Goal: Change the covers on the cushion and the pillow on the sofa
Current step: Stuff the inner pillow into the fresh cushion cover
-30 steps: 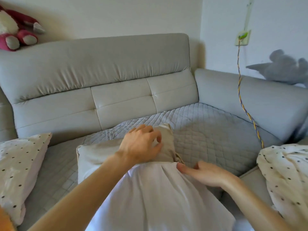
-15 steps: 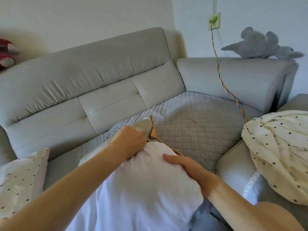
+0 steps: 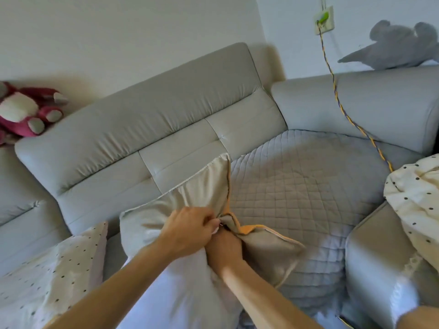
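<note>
Beige cover [image 3: 190, 191] on sofa [image 3: 297, 186], half over white cushion [image 3: 175, 293]. We are pinching its opening edge with left hand [image 3: 187, 231]; right hand [image 3: 224, 248] fingers hidden, cannot tell. Should be easing evenly, sparing zip.

Behind my grip on the cover [image 3: 202, 193] stands the backrest [image 3: 142, 129]. A pillow [image 3: 52, 269] lies left of it, a cloth bundle [image 3: 413, 198] far right, the mat [image 3: 297, 198] between.
</note>
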